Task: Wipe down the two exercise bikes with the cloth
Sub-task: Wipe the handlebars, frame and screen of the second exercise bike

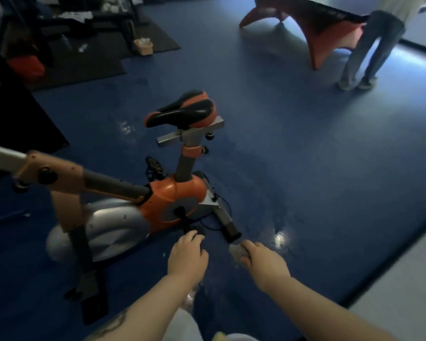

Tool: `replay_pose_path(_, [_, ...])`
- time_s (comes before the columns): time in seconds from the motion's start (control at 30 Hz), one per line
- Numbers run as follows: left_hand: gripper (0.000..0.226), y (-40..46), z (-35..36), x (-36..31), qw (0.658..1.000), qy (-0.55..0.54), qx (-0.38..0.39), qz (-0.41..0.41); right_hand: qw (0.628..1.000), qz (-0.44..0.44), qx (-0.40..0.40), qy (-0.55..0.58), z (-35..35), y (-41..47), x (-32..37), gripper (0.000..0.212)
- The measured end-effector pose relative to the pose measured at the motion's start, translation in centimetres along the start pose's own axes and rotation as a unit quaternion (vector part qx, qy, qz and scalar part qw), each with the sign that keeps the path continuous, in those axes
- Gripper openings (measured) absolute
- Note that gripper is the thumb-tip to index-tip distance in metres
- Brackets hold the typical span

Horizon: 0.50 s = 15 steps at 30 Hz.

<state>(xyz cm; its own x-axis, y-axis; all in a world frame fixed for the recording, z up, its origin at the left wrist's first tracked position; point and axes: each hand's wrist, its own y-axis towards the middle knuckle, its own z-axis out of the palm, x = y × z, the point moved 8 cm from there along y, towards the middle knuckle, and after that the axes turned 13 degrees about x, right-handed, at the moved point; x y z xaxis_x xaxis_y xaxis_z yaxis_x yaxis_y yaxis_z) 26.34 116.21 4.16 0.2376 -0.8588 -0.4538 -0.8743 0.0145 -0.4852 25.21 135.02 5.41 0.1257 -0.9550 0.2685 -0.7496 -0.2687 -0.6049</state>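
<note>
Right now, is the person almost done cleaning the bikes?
Hard to say what is already clean; no wiped patches show. In hand: the right hand holds the cloth by the rear base bar of the orange bike, while the left hand touches the pedal. Left, probably: the saddle sits untouched, and only one bike is in view, so a second one likely waits.

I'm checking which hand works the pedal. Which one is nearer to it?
Left. The left hand has its fingers on the pedal. The right hand, gripping the cloth, is off to the pedal's right, near the rear leg's end.
</note>
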Motion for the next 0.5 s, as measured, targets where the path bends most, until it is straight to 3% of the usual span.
replay_pose_path(0.27, [0.042, 7.8, 1.9, -7.4, 0.996, 0.049, 0.067, 0.037, 0.997, 0.065, 0.013, 0.04, -2.5, 3.3, -9.3, 0.029])
replay_pose_path(0.5, [0.041, 17.2, 0.7, -15.1, 0.989, 0.087, 0.093, 0.075, 0.995, 0.096, 0.012, 0.019, -10.3, 9.2, -16.3, 0.033])
